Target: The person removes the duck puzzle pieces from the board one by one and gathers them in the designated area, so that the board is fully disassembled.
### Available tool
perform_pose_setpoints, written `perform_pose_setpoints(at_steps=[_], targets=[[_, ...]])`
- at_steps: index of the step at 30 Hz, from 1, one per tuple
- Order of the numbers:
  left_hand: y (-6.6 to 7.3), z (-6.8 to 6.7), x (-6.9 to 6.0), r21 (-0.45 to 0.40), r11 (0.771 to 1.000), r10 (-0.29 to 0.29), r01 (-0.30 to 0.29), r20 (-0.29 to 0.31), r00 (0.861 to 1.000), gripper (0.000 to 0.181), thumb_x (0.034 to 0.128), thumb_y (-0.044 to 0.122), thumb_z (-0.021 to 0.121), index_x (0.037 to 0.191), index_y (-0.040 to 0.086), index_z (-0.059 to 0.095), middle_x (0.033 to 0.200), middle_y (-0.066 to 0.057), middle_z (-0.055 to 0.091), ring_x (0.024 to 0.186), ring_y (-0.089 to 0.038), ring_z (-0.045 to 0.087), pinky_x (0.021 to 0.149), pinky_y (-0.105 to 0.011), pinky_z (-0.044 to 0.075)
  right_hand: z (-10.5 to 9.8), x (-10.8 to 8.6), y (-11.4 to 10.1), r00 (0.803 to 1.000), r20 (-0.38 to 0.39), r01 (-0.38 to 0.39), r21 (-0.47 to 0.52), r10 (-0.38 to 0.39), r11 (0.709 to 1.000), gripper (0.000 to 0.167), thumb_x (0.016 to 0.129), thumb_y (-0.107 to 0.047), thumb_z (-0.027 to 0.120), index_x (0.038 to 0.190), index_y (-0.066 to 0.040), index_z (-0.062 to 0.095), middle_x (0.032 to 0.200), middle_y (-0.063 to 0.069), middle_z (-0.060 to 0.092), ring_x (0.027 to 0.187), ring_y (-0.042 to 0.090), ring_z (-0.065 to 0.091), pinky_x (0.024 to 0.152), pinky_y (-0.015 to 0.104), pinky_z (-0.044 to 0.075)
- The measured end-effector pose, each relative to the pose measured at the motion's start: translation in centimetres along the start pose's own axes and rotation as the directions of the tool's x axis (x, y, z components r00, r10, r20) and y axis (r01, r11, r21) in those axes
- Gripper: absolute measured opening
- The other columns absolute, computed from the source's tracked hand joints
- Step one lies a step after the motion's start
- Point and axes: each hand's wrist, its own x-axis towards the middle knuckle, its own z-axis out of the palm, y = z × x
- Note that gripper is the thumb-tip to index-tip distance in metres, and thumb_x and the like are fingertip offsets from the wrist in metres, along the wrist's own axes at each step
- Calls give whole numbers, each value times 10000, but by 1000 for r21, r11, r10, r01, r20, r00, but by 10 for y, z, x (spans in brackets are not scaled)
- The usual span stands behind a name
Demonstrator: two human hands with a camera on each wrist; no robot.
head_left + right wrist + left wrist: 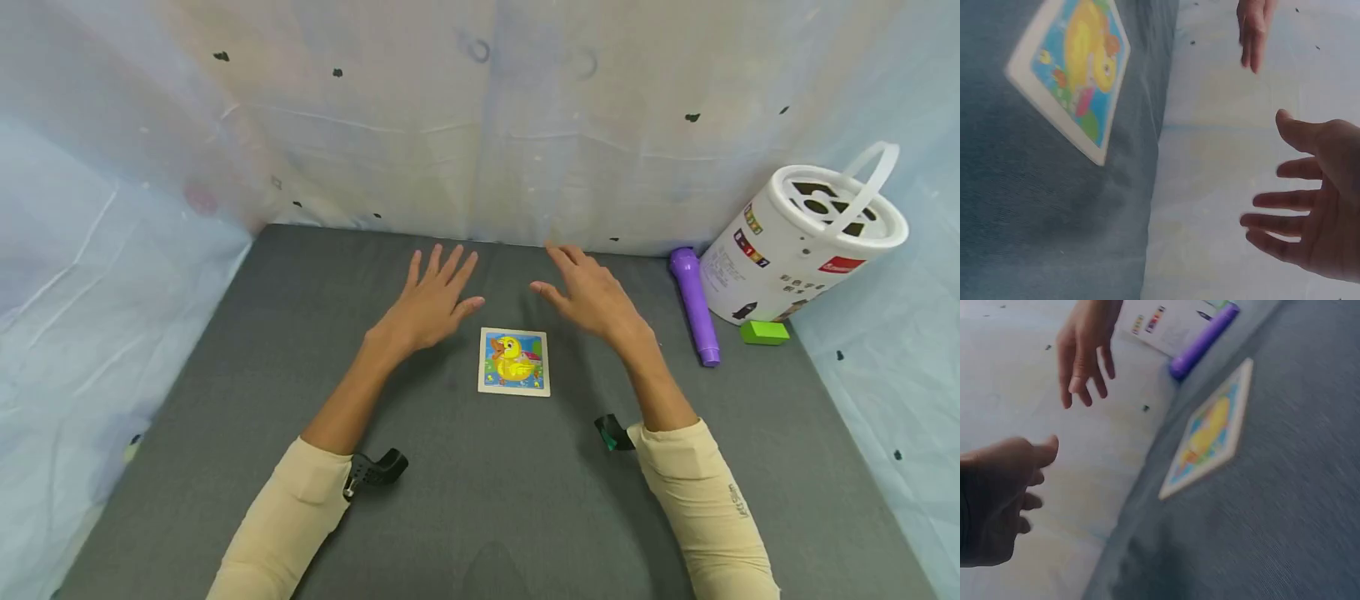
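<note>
A small square duck jigsaw puzzle (pixel 514 362) in a pale wooden frame lies flat at the middle of the grey table. Its yellow duck picture on blue also shows in the left wrist view and, closer, in the right wrist view. Above and left of it in the head view, my left hand (pixel 427 304) hovers with fingers spread, holding nothing. My right hand (pixel 592 292) is raised on the puzzle's other side, fingers extended and likewise holding nothing. Neither hand touches the puzzle.
At the table's right back stands a white bucket (pixel 795 250) with a holed lid and a handle. A purple microphone-shaped toy (pixel 695 308) lies beside it, and a green block (pixel 764 332) sits before it. Pale plastic sheeting (pixel 420 125) hangs behind the grey table (pixel 465 508).
</note>
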Motion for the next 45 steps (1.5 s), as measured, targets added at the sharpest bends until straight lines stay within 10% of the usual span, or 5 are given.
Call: perform_pose_setpoints(at_steps=[9,20,45], targets=[[-9,25,-10,53,994,83,-96,210,974,763,1067,591,472,1623,78,374,1766,-135,171,1638,-436,130,1308,-657,-7,33,4,-17,986,69,151,49,-154,987,478,1049,-266,653,1445,-4,600,1429,218,616,1246,383,657,1037,529,550],[3,37,-10,-8,994,102,-105,337,936,998,955,642,652,1664,66,250,1777,-146,84,1643,-440,58,1243,-773,78,64,9,-29,936,235,238,119,-260,964,352,1022,-163,686,1334,1,690,1229,166,685,1023,284,678,890,415,582],[17,53,-4,13,1000,-20,17,413,911,1105,935,556,705,1690,77,56,1783,-107,-62,1656,-385,-61,1238,-782,56,81,13,-39,935,243,245,83,-258,966,81,957,-107,766,967,-33,795,1081,134,672,891,224,609,783,339,558]])
